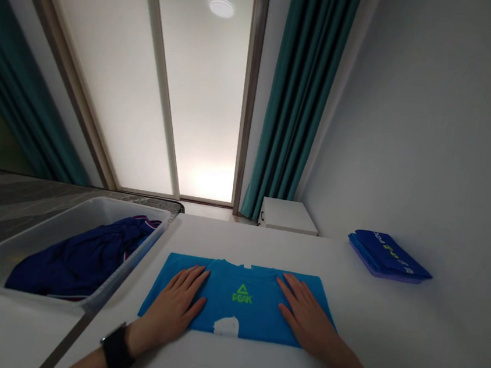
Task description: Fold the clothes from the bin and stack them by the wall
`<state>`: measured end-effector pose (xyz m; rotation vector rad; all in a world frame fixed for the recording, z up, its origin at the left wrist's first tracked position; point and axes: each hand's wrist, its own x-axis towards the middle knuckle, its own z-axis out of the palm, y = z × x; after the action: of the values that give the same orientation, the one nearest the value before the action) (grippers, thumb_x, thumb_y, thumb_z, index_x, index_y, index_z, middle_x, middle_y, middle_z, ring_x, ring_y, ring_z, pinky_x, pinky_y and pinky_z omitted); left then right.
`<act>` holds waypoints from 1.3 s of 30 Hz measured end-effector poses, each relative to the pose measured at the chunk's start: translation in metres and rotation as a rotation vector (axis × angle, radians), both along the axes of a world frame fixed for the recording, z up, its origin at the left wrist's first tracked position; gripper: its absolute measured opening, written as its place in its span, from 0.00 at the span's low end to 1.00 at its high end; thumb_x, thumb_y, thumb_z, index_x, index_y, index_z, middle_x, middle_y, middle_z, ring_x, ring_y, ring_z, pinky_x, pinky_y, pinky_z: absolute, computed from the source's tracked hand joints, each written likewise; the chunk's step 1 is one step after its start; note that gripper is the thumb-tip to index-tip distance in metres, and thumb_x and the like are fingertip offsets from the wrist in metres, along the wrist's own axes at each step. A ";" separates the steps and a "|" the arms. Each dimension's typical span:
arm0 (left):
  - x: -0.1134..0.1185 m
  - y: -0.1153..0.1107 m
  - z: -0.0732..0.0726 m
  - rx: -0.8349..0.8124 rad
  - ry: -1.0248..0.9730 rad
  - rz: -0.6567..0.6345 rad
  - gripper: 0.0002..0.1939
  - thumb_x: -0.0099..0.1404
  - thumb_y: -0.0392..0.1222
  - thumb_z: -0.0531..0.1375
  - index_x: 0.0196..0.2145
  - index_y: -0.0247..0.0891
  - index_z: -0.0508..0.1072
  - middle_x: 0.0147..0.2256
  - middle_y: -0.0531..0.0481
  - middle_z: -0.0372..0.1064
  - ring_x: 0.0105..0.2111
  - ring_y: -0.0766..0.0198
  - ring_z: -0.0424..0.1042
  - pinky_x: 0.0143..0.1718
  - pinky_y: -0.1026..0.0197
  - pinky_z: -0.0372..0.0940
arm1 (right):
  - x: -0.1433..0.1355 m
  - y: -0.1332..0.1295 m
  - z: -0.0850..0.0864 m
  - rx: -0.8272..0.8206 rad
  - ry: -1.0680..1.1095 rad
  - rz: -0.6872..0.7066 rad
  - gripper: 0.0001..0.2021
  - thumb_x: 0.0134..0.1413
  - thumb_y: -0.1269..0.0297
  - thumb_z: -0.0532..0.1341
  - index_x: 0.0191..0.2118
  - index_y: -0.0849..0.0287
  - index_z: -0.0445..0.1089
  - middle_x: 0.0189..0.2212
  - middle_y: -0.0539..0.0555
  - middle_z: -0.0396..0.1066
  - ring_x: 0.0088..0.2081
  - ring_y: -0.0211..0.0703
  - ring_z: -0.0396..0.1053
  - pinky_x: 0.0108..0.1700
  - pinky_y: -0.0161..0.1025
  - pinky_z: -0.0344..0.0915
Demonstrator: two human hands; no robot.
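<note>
A blue T-shirt (pixel 252 322) with a green PEAK logo lies folded into a wide flat rectangle on the white table (pixel 226 363). My left hand (pixel 175 302) rests flat on its left part, fingers spread; a dark watch is on that wrist. On the right part of the shirt, my right hand (pixel 304 316) also lies flat with fingers apart. A ragged white patch (pixel 226 326) shows at the shirt's near edge, between the hands.
To the left stands a translucent plastic bin (pixel 124 271) with dark blue clothes (pixel 75 260) heaped inside. Folded blue clothes (pixel 389 255) form a small stack at the table's right, near the wall. Beyond the far edge are a white cabinet (pixel 289 215) and teal curtains (pixel 302 96).
</note>
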<state>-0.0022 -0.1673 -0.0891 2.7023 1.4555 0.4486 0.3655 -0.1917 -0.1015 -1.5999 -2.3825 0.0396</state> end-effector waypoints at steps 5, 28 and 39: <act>-0.007 -0.010 0.008 -0.026 0.015 -0.032 0.29 0.72 0.54 0.50 0.67 0.44 0.54 0.65 0.45 0.56 0.62 0.48 0.58 0.63 0.44 0.52 | 0.010 -0.007 0.002 -0.038 -0.026 0.015 0.28 0.68 0.49 0.48 0.69 0.48 0.48 0.68 0.53 0.50 0.67 0.52 0.50 0.66 0.59 0.49; 0.045 0.074 0.029 -0.127 -0.117 0.017 0.08 0.71 0.41 0.52 0.36 0.40 0.71 0.39 0.49 0.70 0.42 0.57 0.67 0.45 0.54 0.59 | -0.037 0.070 0.016 0.137 0.130 -0.070 0.09 0.64 0.70 0.53 0.39 0.57 0.70 0.35 0.53 0.71 0.40 0.47 0.66 0.43 0.43 0.58; 0.049 0.070 0.033 -0.077 -0.071 0.063 0.09 0.70 0.38 0.51 0.35 0.40 0.70 0.37 0.49 0.70 0.39 0.58 0.69 0.43 0.55 0.59 | -0.029 0.055 0.010 0.152 0.102 -0.212 0.08 0.64 0.66 0.52 0.33 0.56 0.64 0.31 0.52 0.69 0.35 0.46 0.66 0.39 0.41 0.57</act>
<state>0.0468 -0.0975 -0.0556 2.5605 1.5106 0.4752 0.3366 -0.1369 -0.0917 -1.7231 -2.0764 -0.0968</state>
